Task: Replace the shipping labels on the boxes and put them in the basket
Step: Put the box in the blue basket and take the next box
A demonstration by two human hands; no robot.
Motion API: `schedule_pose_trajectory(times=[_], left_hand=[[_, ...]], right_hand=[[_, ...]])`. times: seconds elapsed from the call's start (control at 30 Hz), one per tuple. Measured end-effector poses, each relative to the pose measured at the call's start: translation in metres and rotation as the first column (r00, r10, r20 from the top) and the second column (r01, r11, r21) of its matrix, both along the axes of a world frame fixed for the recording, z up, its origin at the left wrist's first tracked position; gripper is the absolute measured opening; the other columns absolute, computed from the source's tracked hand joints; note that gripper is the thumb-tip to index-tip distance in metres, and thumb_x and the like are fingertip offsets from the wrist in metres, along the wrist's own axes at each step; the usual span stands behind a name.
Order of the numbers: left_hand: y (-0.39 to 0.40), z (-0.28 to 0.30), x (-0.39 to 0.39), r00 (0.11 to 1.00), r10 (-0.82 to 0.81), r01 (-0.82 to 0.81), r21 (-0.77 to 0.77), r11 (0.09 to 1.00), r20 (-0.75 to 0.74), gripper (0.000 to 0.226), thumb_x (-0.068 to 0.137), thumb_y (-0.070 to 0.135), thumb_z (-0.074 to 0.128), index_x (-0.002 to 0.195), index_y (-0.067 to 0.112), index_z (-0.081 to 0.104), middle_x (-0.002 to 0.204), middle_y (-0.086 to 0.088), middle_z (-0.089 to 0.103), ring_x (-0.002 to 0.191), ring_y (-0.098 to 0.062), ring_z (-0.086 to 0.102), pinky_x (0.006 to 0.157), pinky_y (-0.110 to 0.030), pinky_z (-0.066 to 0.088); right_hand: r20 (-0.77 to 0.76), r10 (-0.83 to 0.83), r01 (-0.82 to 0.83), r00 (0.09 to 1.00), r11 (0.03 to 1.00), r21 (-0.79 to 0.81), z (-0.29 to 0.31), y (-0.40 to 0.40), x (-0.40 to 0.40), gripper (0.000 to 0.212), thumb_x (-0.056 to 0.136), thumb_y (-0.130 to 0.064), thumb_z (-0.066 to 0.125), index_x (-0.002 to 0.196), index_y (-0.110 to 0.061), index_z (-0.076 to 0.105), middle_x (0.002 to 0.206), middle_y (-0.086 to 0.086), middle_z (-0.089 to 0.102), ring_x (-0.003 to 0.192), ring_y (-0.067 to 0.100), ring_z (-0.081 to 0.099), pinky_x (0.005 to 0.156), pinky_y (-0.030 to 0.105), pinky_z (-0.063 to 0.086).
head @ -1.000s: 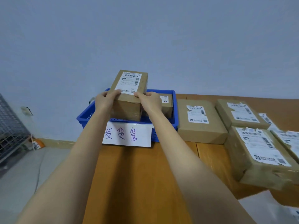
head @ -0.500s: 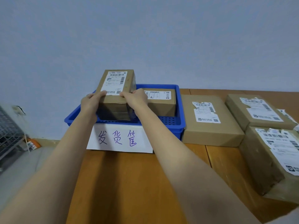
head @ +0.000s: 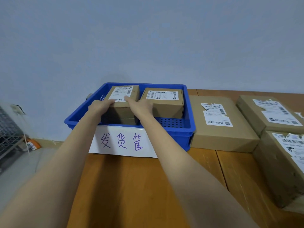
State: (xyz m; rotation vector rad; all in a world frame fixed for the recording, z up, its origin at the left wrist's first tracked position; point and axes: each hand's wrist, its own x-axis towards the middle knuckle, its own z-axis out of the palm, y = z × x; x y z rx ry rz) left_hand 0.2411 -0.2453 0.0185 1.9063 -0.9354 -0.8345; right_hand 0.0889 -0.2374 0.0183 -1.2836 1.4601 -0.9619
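A blue plastic basket [head: 184, 130] with a white handwritten sign on its front stands at the table's far left. Inside it, on the left, sits a small cardboard box [head: 122, 111] with a white shipping label on top. My left hand [head: 100, 106] grips its near left edge and my right hand [head: 139, 106] grips its near right edge, thumbs on the top face. A second small labelled box [head: 166, 104] lies in the basket's right half, right next to my right hand.
Three larger cardboard boxes with torn labels lie right of the basket: one [head: 220, 129] against its side, one [head: 269, 114] farther right, one [head: 283, 163] nearer me. Bare wooden table [head: 131, 186] lies in front. A wire rack [head: 8, 134] stands left on the floor.
Both hands carried the small box forward and lowered it from above the basket's rim down into the basket's left half. The view tilted down and closer.
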Motion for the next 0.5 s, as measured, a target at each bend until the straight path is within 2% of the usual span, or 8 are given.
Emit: schedule_pose_trajectory(times=[0.07,0.1,0.17,0.23,0.3,0.37,0.4,0.5], left_hand=[[-0.002,0.001,0.000,0.999,0.017,-0.017,0.015,1.000,0.035,0.065,0.090,0.046,0.063,0.139,0.006,0.046,0.142,-0.017,0.048,0.123,-0.034,0.052,0.100,-0.047,0.048],[-0.003,0.002,0.000,0.997,0.024,-0.026,0.025,0.999,0.073,0.066,0.091,0.045,0.061,0.141,0.006,0.044,0.145,-0.018,0.046,0.126,-0.036,0.050,0.102,-0.049,0.046],[0.000,0.005,-0.002,0.986,0.030,-0.036,0.033,0.999,0.165,0.071,0.093,0.044,0.057,0.151,0.012,0.033,0.153,-0.020,0.034,0.131,-0.039,0.044,0.106,-0.053,0.043],[0.007,0.005,-0.002,0.964,0.002,-0.007,0.016,1.000,0.265,0.077,0.094,0.046,0.056,0.157,0.026,0.015,0.157,-0.019,0.026,0.130,-0.042,0.044,0.105,-0.053,0.043],[0.015,0.007,-0.003,0.923,-0.057,0.057,0.011,0.998,0.379,0.079,0.092,0.052,0.054,0.156,0.037,0.010,0.151,-0.017,0.038,0.121,-0.041,0.054,0.101,-0.049,0.048],[0.021,0.010,-0.008,0.917,-0.107,0.116,0.000,0.993,0.385,0.073,0.092,0.051,0.056,0.154,0.037,0.019,0.137,-0.013,0.054,0.097,-0.035,0.066,0.091,-0.049,0.056],[0.022,0.012,-0.011,0.918,-0.127,0.140,-0.009,0.990,0.375,0.069,0.094,0.047,0.057,0.153,0.034,0.024,0.133,-0.012,0.056,0.087,-0.031,0.066,0.087,-0.049,0.058],[0.021,0.015,-0.019,0.911,-0.114,0.137,-0.029,0.990,0.397,0.057,0.097,0.037,0.057,0.147,0.021,0.036,0.135,-0.013,0.055,0.090,-0.026,0.057,0.091,-0.049,0.056]], right_hand=[[-0.119,0.036,-0.037,0.992,0.999,-0.008,0.002,0.005,0.004,0.087,0.074,-0.060,0.071,0.139,-0.008,0.043,0.140,0.010,0.039,0.120,0.026,0.048,0.089,0.035,0.046],[-0.191,0.056,-0.060,0.980,0.998,-0.017,0.002,0.005,0.006,0.087,0.070,-0.057,0.076,0.136,-0.009,0.045,0.137,0.010,0.044,0.121,0.027,0.049,0.091,0.037,0.048],[-0.241,0.063,-0.078,0.968,0.996,-0.052,-0.001,0.003,0.007,0.072,0.071,-0.041,0.081,0.128,-0.009,0.050,0.126,0.008,0.055,0.113,0.026,0.055,0.079,0.034,0.050],[-0.214,0.017,-0.039,0.977,0.994,-0.099,-0.001,0.001,0.007,0.050,0.080,-0.024,0.076,0.121,-0.008,0.053,0.120,0.007,0.059,0.105,0.025,0.059,0.067,0.032,0.045],[-0.195,-0.022,-0.005,0.981,0.991,-0.136,-0.001,-0.001,0.006,0.036,0.087,-0.014,0.065,0.121,-0.009,0.051,0.121,0.009,0.058,0.105,0.026,0.058,0.068,0.033,0.044],[-0.173,-0.029,0.004,0.984,0.990,-0.142,0.003,-0.001,0.002,0.037,0.089,-0.009,0.059,0.124,-0.011,0.047,0.122,0.008,0.058,0.107,0.026,0.057,0.073,0.034,0.048],[-0.159,-0.028,0.006,0.987,0.991,-0.137,0.004,-0.001,0.000,0.039,0.090,-0.009,0.058,0.126,-0.012,0.045,0.121,0.007,0.057,0.107,0.026,0.057,0.076,0.034,0.049],[-0.142,-0.004,-0.014,0.990,0.992,-0.128,0.002,0.000,-0.003,0.039,0.088,-0.010,0.062,0.123,-0.013,0.044,0.118,0.006,0.057,0.102,0.023,0.057,0.076,0.034,0.049]])
